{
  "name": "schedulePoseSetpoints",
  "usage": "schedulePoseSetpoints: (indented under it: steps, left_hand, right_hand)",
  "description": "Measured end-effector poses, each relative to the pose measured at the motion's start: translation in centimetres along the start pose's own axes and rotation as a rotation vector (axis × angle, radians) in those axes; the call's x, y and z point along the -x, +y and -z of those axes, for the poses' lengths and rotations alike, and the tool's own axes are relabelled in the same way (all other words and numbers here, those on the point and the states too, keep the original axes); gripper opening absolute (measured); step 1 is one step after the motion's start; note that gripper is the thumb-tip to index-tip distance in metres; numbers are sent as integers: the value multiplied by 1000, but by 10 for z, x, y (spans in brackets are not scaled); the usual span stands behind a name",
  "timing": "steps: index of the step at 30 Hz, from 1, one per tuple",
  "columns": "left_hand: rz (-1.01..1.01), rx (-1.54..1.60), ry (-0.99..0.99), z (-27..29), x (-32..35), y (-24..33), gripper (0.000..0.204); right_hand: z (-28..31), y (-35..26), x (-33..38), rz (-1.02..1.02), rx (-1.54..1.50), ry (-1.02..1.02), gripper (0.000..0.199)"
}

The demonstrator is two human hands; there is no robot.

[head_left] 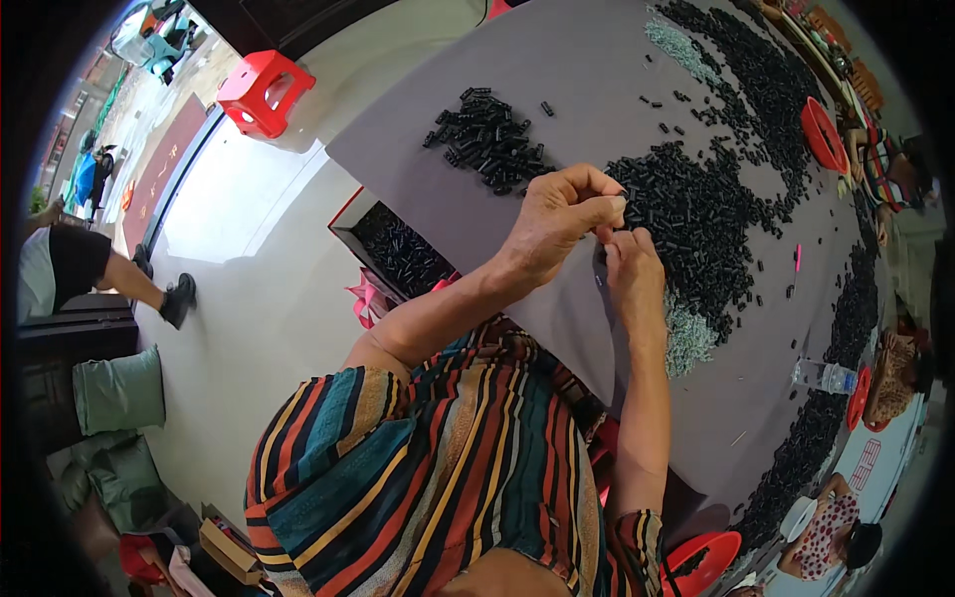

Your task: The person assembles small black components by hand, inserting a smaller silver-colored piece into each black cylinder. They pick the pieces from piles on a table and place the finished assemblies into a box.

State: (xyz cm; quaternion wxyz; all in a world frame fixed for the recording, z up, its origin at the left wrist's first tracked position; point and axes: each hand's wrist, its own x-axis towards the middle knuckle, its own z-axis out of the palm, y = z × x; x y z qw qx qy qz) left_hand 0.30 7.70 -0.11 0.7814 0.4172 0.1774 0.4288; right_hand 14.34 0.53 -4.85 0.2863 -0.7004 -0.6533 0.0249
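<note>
Pinching fingertips together, left hand (557, 219) meets right hand (632, 274) over the grey bench (448, 219); whatever small piece they hold is hidden. Black tube pile (696, 224) lies at three o'clock, nearer the right hand.

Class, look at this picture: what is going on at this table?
A person in a striped top works at a grey table. The left hand and right hand meet over it, fingertips pinched together on something too small to make out. Beside them lies a big heap of small black tubes, with a smaller pile further off. Other people sit along the far edge.
</note>
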Motion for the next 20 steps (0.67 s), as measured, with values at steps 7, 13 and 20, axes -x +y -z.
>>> schedulePoseSetpoints:
  steps: [7, 13, 20]
  left_hand:
    - [27, 19, -10, -4, -1, -2, 7]
    - [23, -9, 11, -2, -1, -5, 8]
    - [127, -65, -58, -7, 3, -18, 10]
  right_hand:
    - [-12, 1, -11, 95, 221, -73, 6]
    - [-7, 5, -10, 37, 40, -17, 5]
    - [32, 9, 17, -370, -1179, 101, 20]
